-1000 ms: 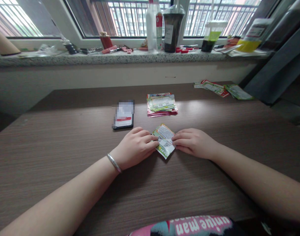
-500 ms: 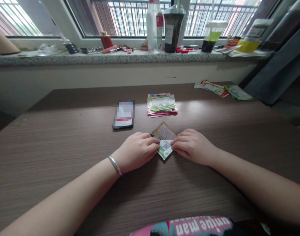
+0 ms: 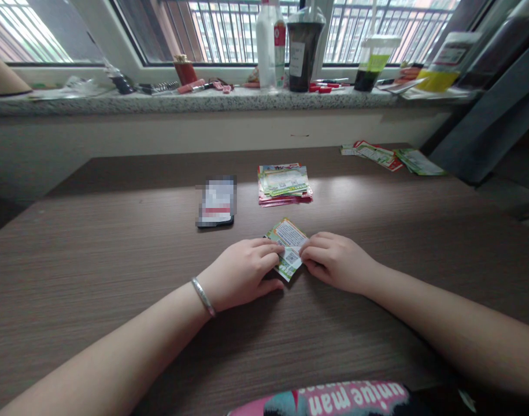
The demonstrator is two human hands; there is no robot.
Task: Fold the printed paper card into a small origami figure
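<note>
A small green-and-white printed paper [image 3: 290, 232] with text and a QR code lies on the table, turned cornerwise, with a crease across its middle. The fingers of my left hand [image 3: 251, 268] lie stretched across its left side, the thumb apart from them on the tabletop. At the paper's right corner, my right hand [image 3: 333, 260] has its fingers and thumb closed on the edge. Part of the paper is hidden beneath my fingers. Beyond it sits a stack of similar colourful printed papers [image 3: 285, 180].
A phone [image 3: 217, 202], its screen blurred, lies left of the stack. More printed papers [image 3: 379, 155] are spread at the table's far right. On the granite windowsill [image 3: 229, 101] stand a clear bottle [image 3: 266, 52], a dark lidded cup [image 3: 302, 58] and several other items.
The upper part of the paper has flattened and looks brighter. My left thumb has moved off the paper toward me, while the right hand has barely shifted.
</note>
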